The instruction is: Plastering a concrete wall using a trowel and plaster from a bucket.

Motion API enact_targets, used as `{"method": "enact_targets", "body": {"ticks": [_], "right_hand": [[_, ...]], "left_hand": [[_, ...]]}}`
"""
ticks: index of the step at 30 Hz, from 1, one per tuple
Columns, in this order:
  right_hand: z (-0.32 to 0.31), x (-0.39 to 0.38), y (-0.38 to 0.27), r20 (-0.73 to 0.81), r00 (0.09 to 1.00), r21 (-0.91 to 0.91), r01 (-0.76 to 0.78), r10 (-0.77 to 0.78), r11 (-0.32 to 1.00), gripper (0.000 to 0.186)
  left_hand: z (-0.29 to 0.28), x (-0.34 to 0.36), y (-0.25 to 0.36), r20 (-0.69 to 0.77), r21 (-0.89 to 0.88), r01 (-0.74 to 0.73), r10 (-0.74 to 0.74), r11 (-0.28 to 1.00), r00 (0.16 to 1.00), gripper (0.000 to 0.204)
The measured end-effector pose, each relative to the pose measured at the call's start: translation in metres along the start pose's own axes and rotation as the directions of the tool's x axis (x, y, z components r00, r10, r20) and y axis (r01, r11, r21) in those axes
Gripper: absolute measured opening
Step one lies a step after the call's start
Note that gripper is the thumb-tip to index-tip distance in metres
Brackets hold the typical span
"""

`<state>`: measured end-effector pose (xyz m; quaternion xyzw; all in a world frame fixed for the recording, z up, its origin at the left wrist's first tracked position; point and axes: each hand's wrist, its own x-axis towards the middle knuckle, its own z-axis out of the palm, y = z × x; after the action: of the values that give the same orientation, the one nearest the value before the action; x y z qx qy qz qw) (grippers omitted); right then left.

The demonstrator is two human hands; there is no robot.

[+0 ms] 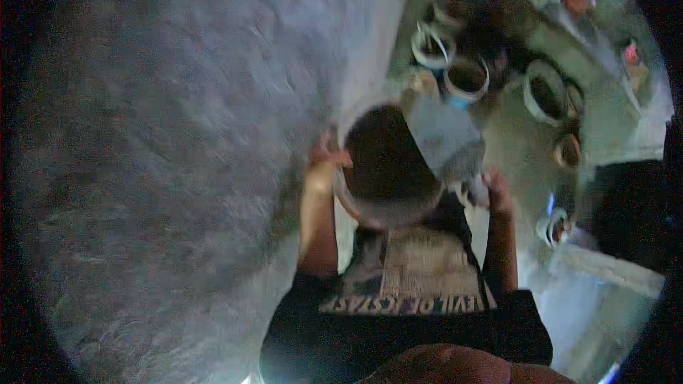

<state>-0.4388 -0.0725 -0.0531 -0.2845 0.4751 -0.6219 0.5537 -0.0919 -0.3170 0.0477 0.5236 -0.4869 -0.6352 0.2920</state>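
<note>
In front of my chest is a round bucket [388, 213] with a pale rim and a dark inside, tilted toward me. My left hand [329, 153] is closed on its left rim. A wide, flat grey trowel [445, 135] lies across the bucket's right side and hides part of its opening. My right hand [492, 188] is closed near the trowel's lower end, apparently round its handle, though blur softens the fingers. What the bucket holds is too dark to make out.
A rough grey plastered surface [163, 156] fills the left side. Toward the far right stand several containers, among them a white bucket [432, 64], a bucket with a blue patch [457, 102] and a larger tub [530, 99]. A small pot [544, 231] sits at right, near a pale ledge [612, 267].
</note>
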Motion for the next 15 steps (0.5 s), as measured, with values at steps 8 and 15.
{"method": "enact_targets", "body": {"ticks": [8,15], "right_hand": [[0.065,0.045,-0.083,0.056,0.960,0.114,0.268,-0.276,0.957,0.046],[0.121,0.144,-0.236,0.328,0.821,-0.016,0.500,-0.468,0.866,0.056]], "left_hand": [[0.008,0.017,-0.054,0.088,-0.230,-0.065,0.087,0.971,0.992,0.071],[0.017,0.027,-0.019,0.009,-0.418,-0.119,0.135,0.901,0.991,0.074]]}}
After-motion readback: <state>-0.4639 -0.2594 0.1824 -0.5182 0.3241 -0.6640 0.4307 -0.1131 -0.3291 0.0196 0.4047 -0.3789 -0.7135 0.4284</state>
